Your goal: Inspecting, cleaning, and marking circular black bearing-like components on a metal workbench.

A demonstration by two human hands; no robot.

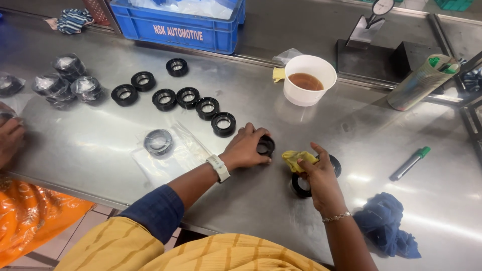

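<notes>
My left hand (246, 147) is closed over a black ring-shaped bearing (266, 146) resting on the steel table. My right hand (319, 175) pinches a small yellow cloth (297, 159) and rests over two more black rings, one (300, 185) under the palm and one (335, 164) behind the fingers. A curved row of several black rings (188, 97) lies further left on the table, ending at a ring (223, 124) near my left hand.
A white cup of brown liquid (308, 79) stands behind. One ring sits in a clear plastic bag (158, 142). Wrapped rings (70, 80) lie far left. A blue crate (175, 22), a green-capped marker (410, 163), a blue rag (386, 223) and another person's hand (10, 140) are around.
</notes>
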